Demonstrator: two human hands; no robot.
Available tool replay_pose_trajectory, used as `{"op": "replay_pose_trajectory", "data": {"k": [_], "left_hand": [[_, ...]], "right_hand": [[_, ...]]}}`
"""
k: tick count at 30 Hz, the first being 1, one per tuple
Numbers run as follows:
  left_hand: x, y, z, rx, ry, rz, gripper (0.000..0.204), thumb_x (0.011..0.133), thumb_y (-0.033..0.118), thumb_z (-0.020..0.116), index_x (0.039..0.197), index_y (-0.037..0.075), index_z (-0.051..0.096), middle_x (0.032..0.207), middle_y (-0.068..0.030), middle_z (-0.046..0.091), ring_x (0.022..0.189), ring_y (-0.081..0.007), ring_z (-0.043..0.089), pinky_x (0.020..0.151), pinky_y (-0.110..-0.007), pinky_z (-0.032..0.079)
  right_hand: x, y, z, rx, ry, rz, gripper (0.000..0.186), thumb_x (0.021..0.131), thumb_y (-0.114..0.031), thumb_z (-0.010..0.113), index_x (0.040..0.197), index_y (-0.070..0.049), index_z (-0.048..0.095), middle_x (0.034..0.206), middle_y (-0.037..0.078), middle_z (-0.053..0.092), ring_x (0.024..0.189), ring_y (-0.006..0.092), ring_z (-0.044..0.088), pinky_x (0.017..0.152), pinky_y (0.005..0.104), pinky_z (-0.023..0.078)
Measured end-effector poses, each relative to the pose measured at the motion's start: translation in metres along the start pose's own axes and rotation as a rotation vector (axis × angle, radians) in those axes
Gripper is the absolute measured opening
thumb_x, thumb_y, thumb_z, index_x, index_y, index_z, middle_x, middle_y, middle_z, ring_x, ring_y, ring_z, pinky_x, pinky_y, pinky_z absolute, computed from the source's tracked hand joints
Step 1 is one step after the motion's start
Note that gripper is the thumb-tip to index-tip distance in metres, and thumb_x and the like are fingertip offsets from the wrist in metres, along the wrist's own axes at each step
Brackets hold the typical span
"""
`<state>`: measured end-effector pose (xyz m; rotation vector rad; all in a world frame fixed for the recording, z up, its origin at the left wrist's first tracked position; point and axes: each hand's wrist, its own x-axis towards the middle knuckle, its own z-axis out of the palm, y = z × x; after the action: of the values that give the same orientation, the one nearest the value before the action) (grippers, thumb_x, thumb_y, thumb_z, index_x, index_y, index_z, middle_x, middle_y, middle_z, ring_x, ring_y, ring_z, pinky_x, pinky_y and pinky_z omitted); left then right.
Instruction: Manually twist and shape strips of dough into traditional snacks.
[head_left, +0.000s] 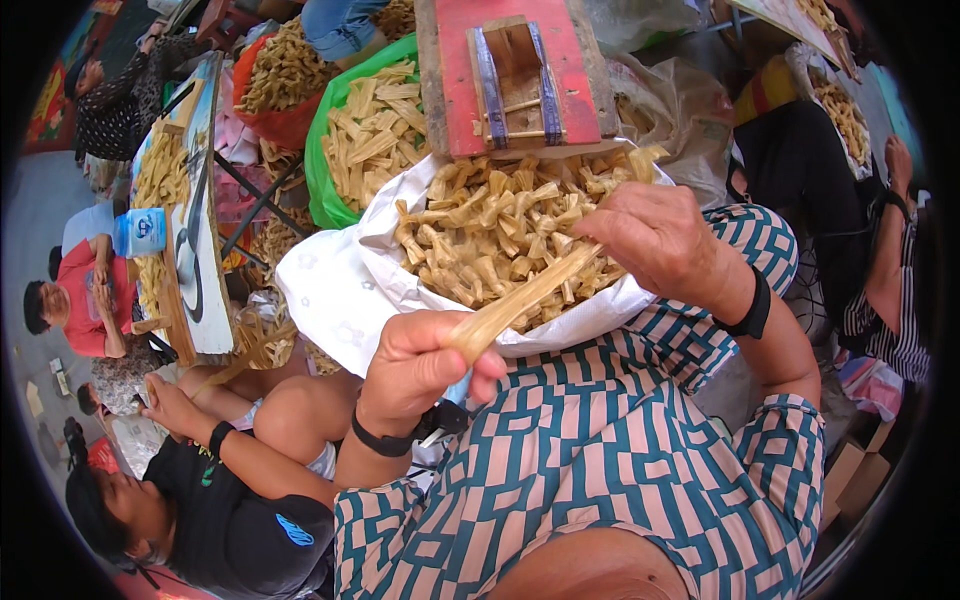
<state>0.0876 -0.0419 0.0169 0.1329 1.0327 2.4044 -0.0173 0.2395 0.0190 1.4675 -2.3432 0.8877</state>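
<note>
A flat, yellowish-tan strip (525, 303), like a dried husk or bean-curd skin, stretches slantwise between my two hands. My left hand (415, 362) is closed round its near end, thumb on top; something light blue shows by the fingers. At the far end, my right hand (650, 240) pinches the strip, its fingertips partly hidden. Right below lies an open white sack (335, 295) heaped with short knotted tan pieces (500, 215). I cannot tell whether the strip touches the heap.
Beyond the sack sits a red board (450, 95) bearing a wooden block (517, 65) with purple bands. A green bag (317, 165) of flat tan strips stands left of it. Co-workers sit close on the left (240, 520) and right (890, 280). A table (205, 250) stands far left.
</note>
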Motion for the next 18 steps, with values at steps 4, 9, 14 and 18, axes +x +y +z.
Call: {"op": "replay_pose_trajectory", "data": {"k": [4, 9, 14, 18], "left_hand": [[0.001, 0.007, 0.019, 0.024, -0.131, 0.215, 0.032, 0.094, 0.03, 0.068, 0.097, -0.001, 0.077, 0.121, -0.0343, 0.064, 0.116, -0.0516, 0.062, 0.09, -0.053, 0.057], [0.006, 0.014, 0.034, 0.525, -0.071, 0.45, 0.022, 0.09, 0.022, 0.069, 0.101, 0.006, 0.078, 0.137, -0.0278, 0.058, 0.137, -0.0457, 0.047, 0.111, -0.06, 0.039], [0.025, 0.004, 0.043, 1.944, 0.011, 0.74, 0.008, 0.072, 0.011, 0.068, 0.079, 0.007, 0.066, 0.126, -0.0092, 0.066, 0.121, -0.0284, 0.06, 0.11, -0.051, 0.041], [0.024, -0.009, 0.042, 1.941, 0.079, 0.798, 0.016, 0.069, 0.011, 0.067, 0.084, 0.006, 0.066, 0.099, -0.0057, 0.062, 0.094, -0.0246, 0.063, 0.079, -0.039, 0.053]], "right_hand": [[0.001, -0.017, 0.011, 0.485, -0.166, 0.054, 0.012, 0.089, -0.011, 0.071, 0.095, -0.003, 0.066, 0.077, 0.009, 0.066, 0.065, 0.0232, 0.067, 0.058, 0.0345, 0.052], [0.006, -0.039, 0.005, 0.828, -0.17, 0.331, 0.016, 0.099, -0.017, 0.064, 0.096, -0.002, 0.066, 0.075, 0.006, 0.068, 0.058, 0.0157, 0.066, 0.054, 0.0277, 0.051], [0.003, -0.044, 0.002, 0.991, -0.251, 0.46, 0.016, 0.102, -0.015, 0.057, 0.106, -0.005, 0.068, 0.072, 0.002, 0.066, 0.064, 0.0105, 0.064, 0.057, 0.0265, 0.05], [0.004, -0.053, -0.003, 1.126, -0.317, 0.719, 0.024, 0.104, -0.025, 0.058, 0.108, -0.003, 0.069, 0.074, 0.0, 0.066, 0.066, 0.0055, 0.059, 0.058, 0.0231, 0.046]]}}
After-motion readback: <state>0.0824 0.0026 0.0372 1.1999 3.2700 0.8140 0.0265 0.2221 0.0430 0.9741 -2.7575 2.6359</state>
